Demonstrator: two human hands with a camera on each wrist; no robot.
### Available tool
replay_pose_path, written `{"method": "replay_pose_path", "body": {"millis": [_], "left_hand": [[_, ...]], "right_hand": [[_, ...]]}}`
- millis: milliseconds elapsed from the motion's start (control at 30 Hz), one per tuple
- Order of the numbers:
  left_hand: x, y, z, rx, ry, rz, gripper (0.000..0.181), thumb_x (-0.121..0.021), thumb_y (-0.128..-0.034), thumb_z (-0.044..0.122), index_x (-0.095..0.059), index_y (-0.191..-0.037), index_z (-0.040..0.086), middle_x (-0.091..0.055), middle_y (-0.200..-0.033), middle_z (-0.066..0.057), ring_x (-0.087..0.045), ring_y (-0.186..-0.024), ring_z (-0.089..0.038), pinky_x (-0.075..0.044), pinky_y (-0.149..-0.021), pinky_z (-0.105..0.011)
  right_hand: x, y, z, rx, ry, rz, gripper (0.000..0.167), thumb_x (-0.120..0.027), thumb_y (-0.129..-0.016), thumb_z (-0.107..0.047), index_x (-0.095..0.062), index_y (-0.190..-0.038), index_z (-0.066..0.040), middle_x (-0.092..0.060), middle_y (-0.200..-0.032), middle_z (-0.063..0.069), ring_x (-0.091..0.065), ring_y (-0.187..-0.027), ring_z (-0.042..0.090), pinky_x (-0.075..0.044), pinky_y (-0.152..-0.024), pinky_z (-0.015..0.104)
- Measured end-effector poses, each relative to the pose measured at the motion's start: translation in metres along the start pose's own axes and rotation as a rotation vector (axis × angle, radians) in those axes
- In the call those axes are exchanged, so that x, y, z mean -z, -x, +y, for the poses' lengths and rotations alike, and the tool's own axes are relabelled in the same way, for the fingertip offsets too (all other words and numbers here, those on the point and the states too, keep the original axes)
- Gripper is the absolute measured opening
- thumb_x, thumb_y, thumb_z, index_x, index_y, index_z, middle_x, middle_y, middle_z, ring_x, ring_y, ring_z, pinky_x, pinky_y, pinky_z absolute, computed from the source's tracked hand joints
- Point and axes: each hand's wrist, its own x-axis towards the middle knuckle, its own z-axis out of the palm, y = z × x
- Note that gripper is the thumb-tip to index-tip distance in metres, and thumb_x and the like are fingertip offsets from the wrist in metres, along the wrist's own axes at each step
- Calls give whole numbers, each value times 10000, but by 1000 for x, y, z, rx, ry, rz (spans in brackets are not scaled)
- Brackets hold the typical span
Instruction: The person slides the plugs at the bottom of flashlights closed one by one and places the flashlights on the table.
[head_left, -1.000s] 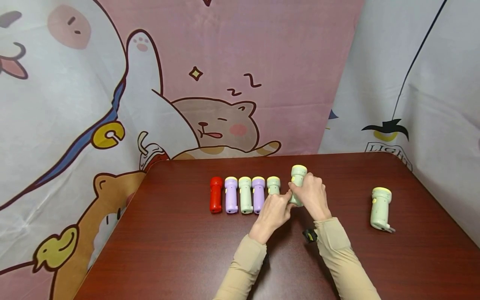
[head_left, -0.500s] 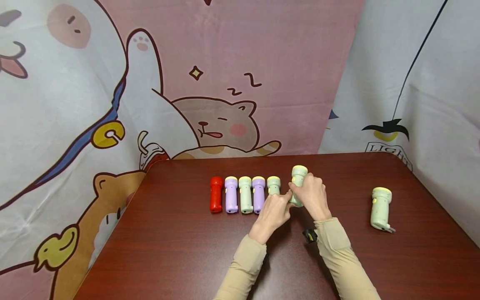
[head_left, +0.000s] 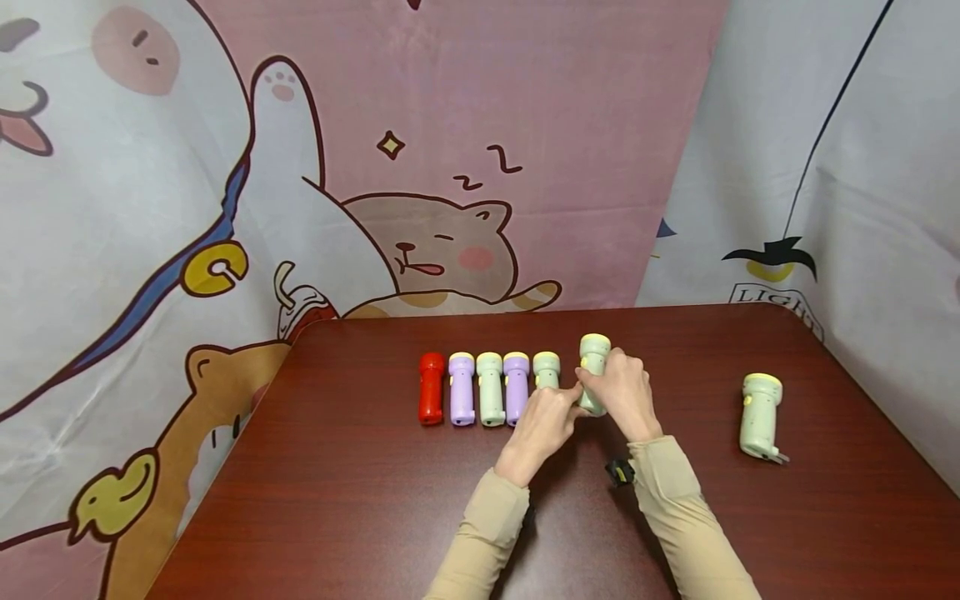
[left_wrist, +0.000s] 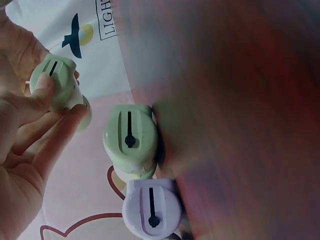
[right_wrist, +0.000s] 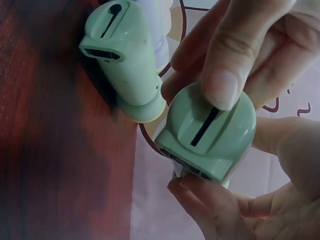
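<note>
In the head view, a pale green flashlight (head_left: pixel 594 357) with a yellow rim is tilted between both hands. My right hand (head_left: pixel 624 393) grips its body. My left hand (head_left: pixel 542 423) is at its tail end. Seen from the right wrist, the left thumb (right_wrist: pixel 225 82) presses on the slotted tail cap (right_wrist: pixel 235 132), covering one end of the black slot, while other left fingers bend alongside. The left wrist view shows the same thumb on the cap (left_wrist: pixel 59 85). Another green flashlight (head_left: pixel 547 367) lies partly hidden behind the left hand.
Left of the hands lie a red flashlight (head_left: pixel 431 387), two purple ones (head_left: pixel 462 392) and a green one (head_left: pixel 491 392), in a row. A further green flashlight (head_left: pixel 761 417) with a part sticking out at its tail lies far right. A cartoon-printed cloth (head_left: pixel 600 167) hangs behind the table (head_left: pixel 337 500).
The flashlight's head has dipped slightly and shifted a little left. Both hands keep nearly the same place; the row on the table is unchanged.
</note>
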Motion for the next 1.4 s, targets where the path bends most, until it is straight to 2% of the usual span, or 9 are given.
{"method": "replay_pose_path", "body": {"millis": [167,267,400,467,633,767,933,1167,1400], "left_hand": [[1,-1,-5,29,31,-18,233,-687,-818,299,-723,-980,135,-733,-782,19,-682,-683,-84,-491,-588,-190],[3,-3,-9,61,42,-21,258,-686,-804,321,-745,-966,129,-737,-783,31,-657,-638,-40,-485,-591,-164],[6,-4,-15,126,-5,3,239,-695,-824,298,-760,-945,102,-746,-817,15,-671,-664,-65,-503,-610,-170],[6,-4,-17,166,-34,16,181,-709,-824,278,-759,-882,114,-746,-825,7,-697,-730,-134,-519,-622,-219],[4,-5,-19,245,-70,4,117,-754,-794,246,-730,-760,136,-699,-691,3,-678,-670,-182,-497,-565,-257],[1,-5,-19,279,-81,-23,137,-767,-782,251,-716,-734,133,-681,-667,-1,-674,-658,-191,-504,-568,-266],[-1,-6,-19,288,-79,-38,162,-796,-749,243,-706,-705,115,-660,-654,-18,-671,-668,-221,-510,-588,-282],[0,-5,-18,277,-81,-19,186,-818,-720,221,-692,-643,108,-633,-626,-10,-661,-643,-212,-508,-582,-262],[0,-5,-16,293,-89,-44,215,-814,-731,189,-665,-607,94,-636,-698,-24,-666,-680,-219,-516,-589,-245]], "right_hand": [[-3,-4,5,-2,-2,-30,389,-677,-818,-337,-552,-828,31,-581,-718,164,-577,-593,274,-435,-493,331],[-5,-6,9,-6,6,-43,389,-678,-819,-340,-548,-832,27,-581,-728,164,-582,-605,277,-440,-502,337],[-8,-9,13,-12,24,-47,386,-681,-823,-347,-535,-815,11,-560,-708,145,-574,-591,263,-429,-493,323],[-9,-9,14,-16,30,-52,385,-682,-823,-351,-530,-806,2,-546,-695,131,-565,-582,253,-418,-486,315],[-12,-10,16,-29,31,-74,388,-686,-824,-350,-532,-817,5,-541,-696,131,-558,-574,249,-407,-474,313],[-14,-10,16,-34,36,-80,380,-687,-823,-353,-527,-808,-8,-524,-685,111,-540,-580,240,-387,-474,308],[-17,-10,16,-36,30,-90,375,-683,-826,-352,-515,-792,-19,-496,-668,89,-517,-564,219,-370,-468,295],[-20,-10,15,-26,30,-94,379,-690,-818,-350,-518,-787,-14,-511,-673,98,-529,-564,222,-381,-470,298],[-25,-12,14,-31,53,-109,405,-696,-813,-358,-550,-853,18,-562,-715,142,-579,-613,278,-418,-491,343]]}}
